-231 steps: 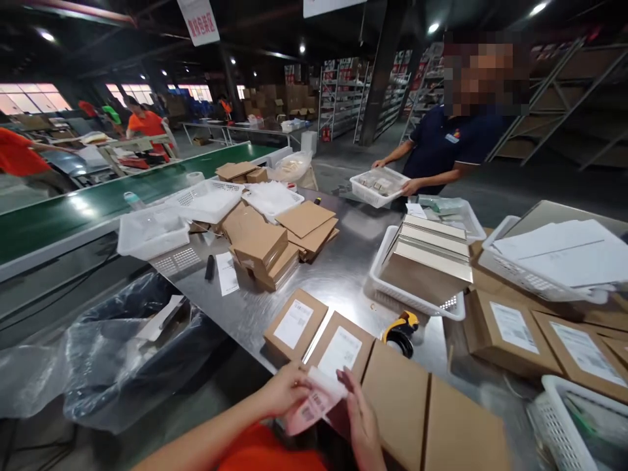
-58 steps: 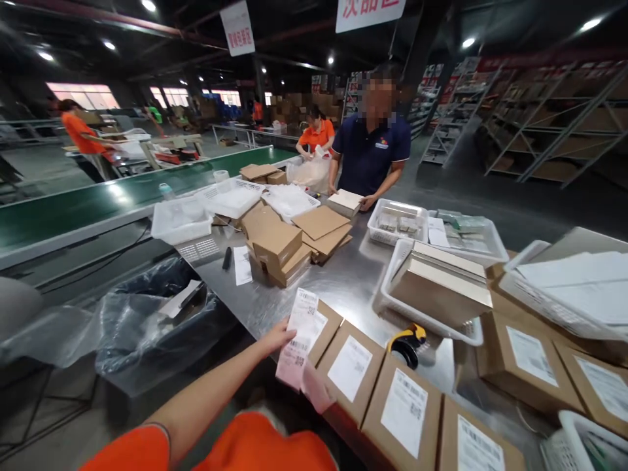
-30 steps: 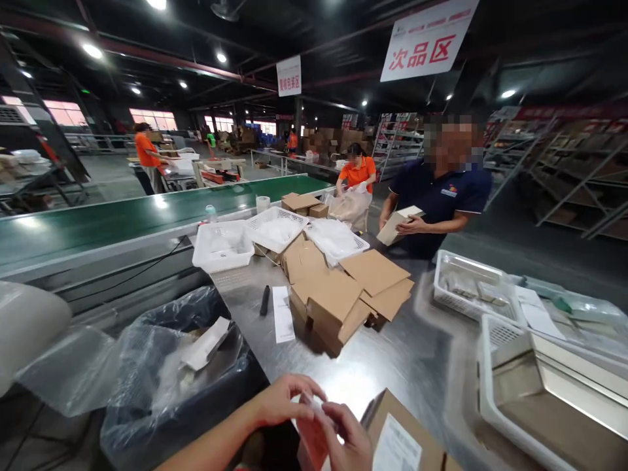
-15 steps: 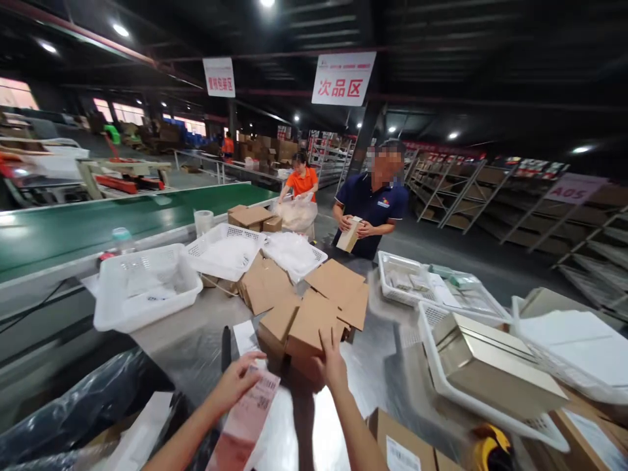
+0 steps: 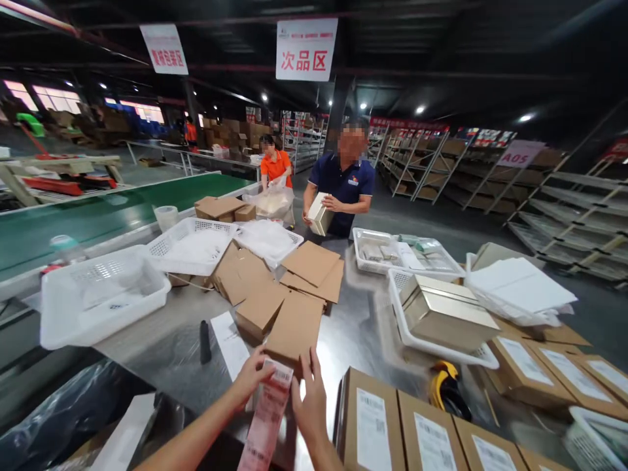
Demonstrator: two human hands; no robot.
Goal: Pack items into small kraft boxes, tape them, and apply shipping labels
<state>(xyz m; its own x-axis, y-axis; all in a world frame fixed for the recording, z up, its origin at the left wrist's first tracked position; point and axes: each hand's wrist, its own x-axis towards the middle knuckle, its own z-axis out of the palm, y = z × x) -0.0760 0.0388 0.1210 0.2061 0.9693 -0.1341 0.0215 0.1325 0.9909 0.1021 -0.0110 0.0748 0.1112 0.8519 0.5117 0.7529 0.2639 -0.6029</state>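
My left hand [image 5: 252,378] pinches the top of a strip of printed shipping labels [image 5: 267,415], which hangs down toward me over the table's near edge. Just right of the strip is my right hand [image 5: 310,396], its fingers apart and pointing away from me. Its fingertips are by the near end of a closed brown carton [image 5: 295,322]; whether they touch it I cannot tell. Another brown carton [image 5: 260,309] sits against that one on the left. A white printed paper [image 5: 229,341] lies beside them, with a black pen-like object [image 5: 205,341] further left.
Flattened cardboard [image 5: 316,265] is piled behind the cartons. White baskets [image 5: 105,307] stand left, and another basket [image 5: 397,314] holds beige boxes at right. Labelled cartons [image 5: 375,418] line the near right, by a yellow-and-black tape dispenser [image 5: 444,386]. A person [image 5: 341,186] across the table holds a box.
My view has turned right, showing more labelled cartons. My right hand has drawn back from the top of the carton to beside the label strip. My left hand still holds the strip.
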